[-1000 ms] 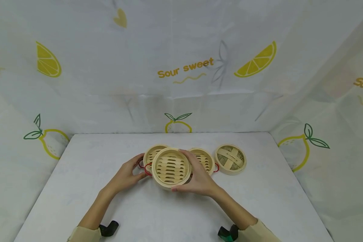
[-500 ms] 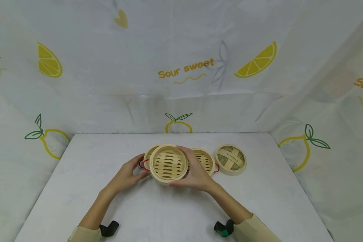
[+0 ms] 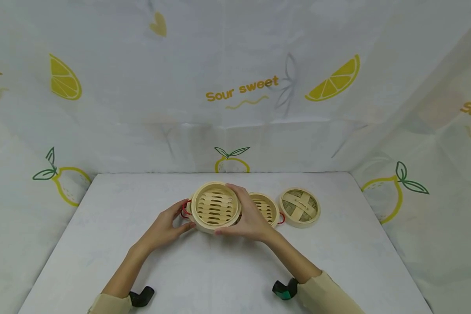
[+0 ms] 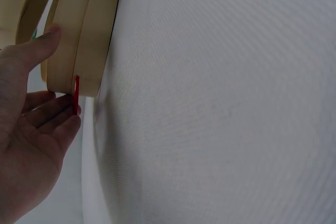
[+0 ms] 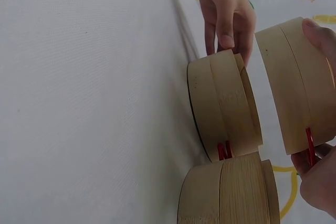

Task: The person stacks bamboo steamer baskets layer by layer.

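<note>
In the head view, my right hand grips a small round bamboo steamer basket with a slatted base and red cord handles. The basket is held raised and overlaps another bamboo steamer basket, hiding most of it from above. From the right wrist view, a gap separates the held basket from that lower one, which stands on the table. My left hand holds the lower basket's left side, its thumb on the wall in the left wrist view and its fingers by the red handle.
A third bamboo steamer basket stands right beside the lower one. Farther right lies a woven bamboo lid. The white table meets a lemon-print cloth backdrop behind and at both sides.
My right hand has carried its basket left and away from me, so it now covers most of the lower basket. The left hand has stayed in place.
</note>
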The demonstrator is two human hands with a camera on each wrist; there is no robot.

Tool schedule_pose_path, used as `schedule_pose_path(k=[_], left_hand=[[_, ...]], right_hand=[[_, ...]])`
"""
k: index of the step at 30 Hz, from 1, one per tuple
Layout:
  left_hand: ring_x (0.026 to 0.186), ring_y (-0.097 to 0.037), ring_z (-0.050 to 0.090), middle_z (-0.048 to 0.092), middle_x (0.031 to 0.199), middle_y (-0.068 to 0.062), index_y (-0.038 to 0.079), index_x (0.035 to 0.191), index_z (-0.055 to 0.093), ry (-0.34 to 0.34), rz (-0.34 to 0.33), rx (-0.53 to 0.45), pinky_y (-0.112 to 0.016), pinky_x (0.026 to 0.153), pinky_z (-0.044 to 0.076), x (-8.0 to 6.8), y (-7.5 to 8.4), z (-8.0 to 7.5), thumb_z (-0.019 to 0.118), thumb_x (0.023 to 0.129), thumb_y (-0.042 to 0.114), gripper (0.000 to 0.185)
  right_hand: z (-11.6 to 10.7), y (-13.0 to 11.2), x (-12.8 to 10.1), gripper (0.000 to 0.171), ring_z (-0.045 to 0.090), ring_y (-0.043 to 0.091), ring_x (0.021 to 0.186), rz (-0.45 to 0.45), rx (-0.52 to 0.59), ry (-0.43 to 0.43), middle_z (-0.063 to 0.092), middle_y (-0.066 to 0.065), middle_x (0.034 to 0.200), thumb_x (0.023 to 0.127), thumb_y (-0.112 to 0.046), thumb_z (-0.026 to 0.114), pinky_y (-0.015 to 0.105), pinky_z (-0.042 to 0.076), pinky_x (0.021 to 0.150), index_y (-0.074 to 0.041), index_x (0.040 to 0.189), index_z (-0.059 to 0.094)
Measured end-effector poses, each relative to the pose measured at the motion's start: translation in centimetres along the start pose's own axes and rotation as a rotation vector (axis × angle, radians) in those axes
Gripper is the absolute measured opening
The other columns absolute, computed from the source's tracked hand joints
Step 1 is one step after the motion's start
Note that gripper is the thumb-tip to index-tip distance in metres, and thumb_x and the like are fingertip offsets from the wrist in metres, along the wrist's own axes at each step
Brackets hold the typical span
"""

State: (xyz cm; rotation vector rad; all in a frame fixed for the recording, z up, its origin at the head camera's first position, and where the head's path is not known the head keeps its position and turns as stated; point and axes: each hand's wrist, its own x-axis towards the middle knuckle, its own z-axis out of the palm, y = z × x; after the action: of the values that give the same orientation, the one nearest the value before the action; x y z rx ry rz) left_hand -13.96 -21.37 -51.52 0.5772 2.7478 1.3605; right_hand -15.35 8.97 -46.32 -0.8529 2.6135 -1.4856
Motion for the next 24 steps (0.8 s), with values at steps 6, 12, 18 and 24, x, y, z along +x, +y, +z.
schedule_pose_path(k=[6,12,18,24], left_hand=[[0.153,-0.041,0.052,0.056,0.161,-0.022,-0.003,0.159,0.046,-0.002,0.004,-0.003,-0.049,0.125,0.05,0.08,-0.04,0.02,0.087,0.093,0.016,0.08],[0.153,-0.041,0.052,0.056,0.161,-0.022,-0.003,0.159,0.047,-0.001,0.012,0.005,-0.049,0.125,0.05,0.08,-0.19,0.06,0.088,0.094,0.017,0.08],[0.153,-0.04,0.053,0.057,0.161,-0.02,-0.001,0.158,0.049,0.005,0.025,-0.002,-0.051,0.125,0.05,0.05,-0.37,0.08,0.088,0.094,0.018,0.077],[0.153,-0.04,0.053,0.057,0.161,-0.019,0.001,0.159,0.049,0.009,0.028,0.004,-0.052,0.123,0.051,0.06,-0.39,0.08,0.087,0.095,0.02,0.077]], right_hand=[[0.07,0.33,0.35,0.126,0.047,0.028,0.156,0.008,-0.01,-0.002,0.047,0.006,0.165,0.065,-0.039,0.106,0.06,0.044,0.131,-0.024,0.168,0.034],[0.16,0.35,0.52,0.126,0.045,0.027,0.157,0.029,0.01,-0.013,0.046,0.005,0.166,0.066,-0.037,0.107,0.058,0.043,0.132,-0.024,0.168,0.034],[0.31,0.24,0.77,0.125,0.046,0.026,0.156,0.043,0.027,-0.013,0.046,0.004,0.165,0.066,-0.039,0.106,0.058,0.043,0.131,-0.026,0.168,0.034],[0.48,0.27,1.01,0.124,0.047,0.025,0.154,0.052,0.034,-0.006,0.046,0.003,0.165,0.067,-0.04,0.106,0.058,0.043,0.131,-0.025,0.167,0.035]])
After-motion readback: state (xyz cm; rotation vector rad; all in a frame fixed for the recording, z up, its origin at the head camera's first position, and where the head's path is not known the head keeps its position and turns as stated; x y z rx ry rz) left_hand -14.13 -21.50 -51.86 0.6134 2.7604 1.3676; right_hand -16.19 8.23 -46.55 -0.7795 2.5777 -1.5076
